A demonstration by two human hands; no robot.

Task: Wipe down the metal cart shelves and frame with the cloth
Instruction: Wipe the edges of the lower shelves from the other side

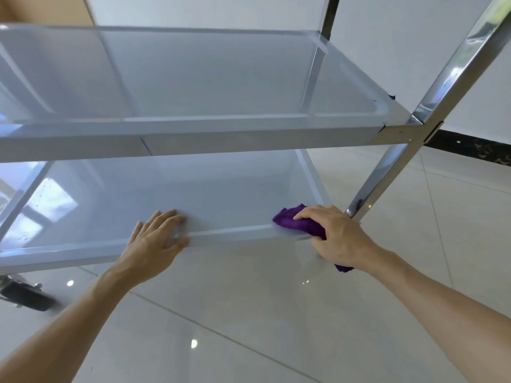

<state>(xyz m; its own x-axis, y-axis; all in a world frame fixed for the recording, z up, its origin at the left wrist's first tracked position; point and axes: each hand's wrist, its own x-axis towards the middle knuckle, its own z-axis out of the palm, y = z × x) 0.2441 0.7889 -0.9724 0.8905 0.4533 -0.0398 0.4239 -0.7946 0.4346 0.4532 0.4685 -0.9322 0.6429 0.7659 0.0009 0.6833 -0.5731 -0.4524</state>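
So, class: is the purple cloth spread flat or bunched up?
Bunched: the cloth sits crumpled under the right hand at the lower shelf's front corner.

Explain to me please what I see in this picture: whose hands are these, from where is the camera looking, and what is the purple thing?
No machine here: a person wears a camera on the head, so you look forward and down along the person's own arms. In front stands a metal cart with an upper shelf, a lower shelf and a shiny frame post. Both shelves look empty. The left hand lies flat and open on the front rim of the lower shelf. The right hand holds a purple cloth pressed on that rim near the right corner. Under the cart at left a caster wheel stands on the tiled floor.
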